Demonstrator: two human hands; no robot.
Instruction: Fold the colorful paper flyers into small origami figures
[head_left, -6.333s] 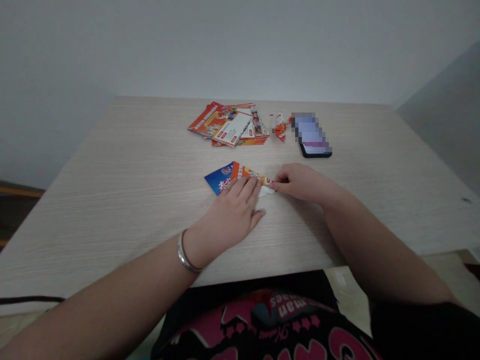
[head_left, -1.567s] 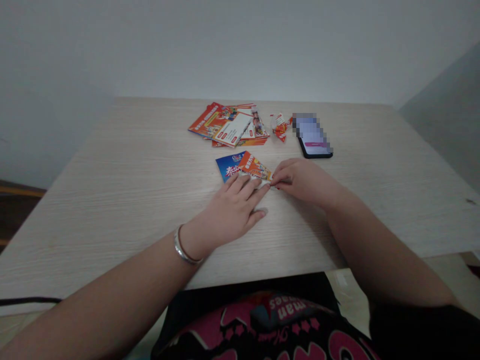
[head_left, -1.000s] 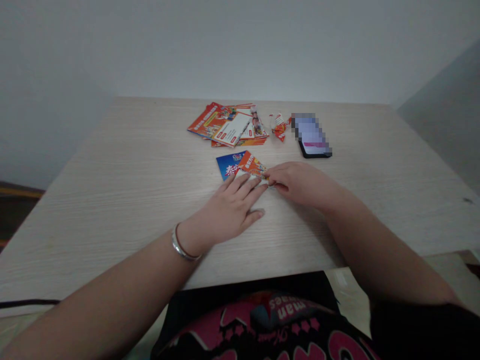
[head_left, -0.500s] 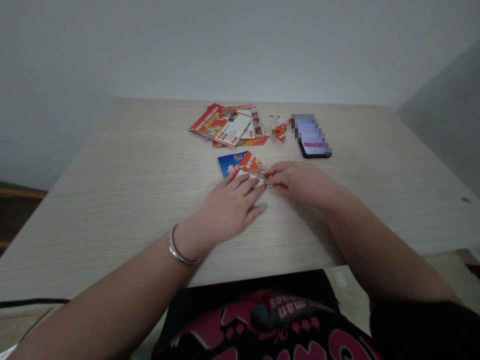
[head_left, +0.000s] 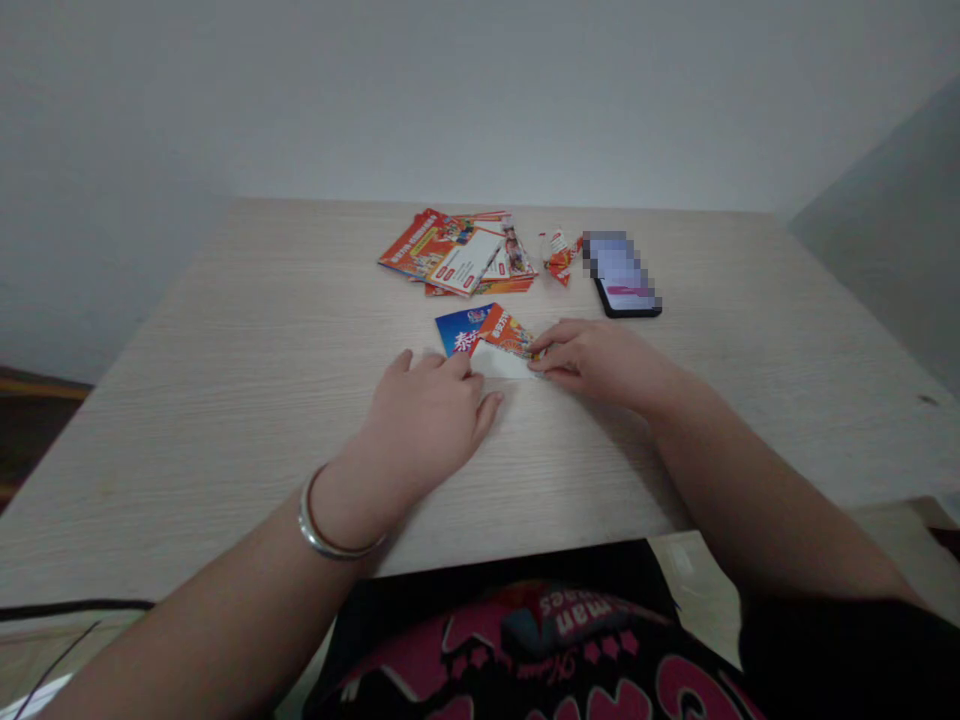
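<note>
A folded leaflet [head_left: 501, 358] with blue, orange and white faces lies on the table in front of me. My right hand [head_left: 596, 362] pinches its right edge between thumb and fingers. At the leaflet's left lower corner is my left hand [head_left: 429, 412], palm down with fingers spread and a silver bangle on the wrist. Its fingertips reach the leaflet's edge; whether they press on it I cannot tell. The white strip along the near side shows uncovered.
Beyond the leaflet lies a stack of orange and white leaflets [head_left: 450, 255]. Right of it are a folded orange paper piece [head_left: 559, 258] and a phone [head_left: 621, 275] with a blurred screen. The pale wooden table [head_left: 247, 330] meets a wall at the back.
My left hand has slid left and toward me, off the leaflet's white strip. My right hand keeps its pinch in nearly the same place.
</note>
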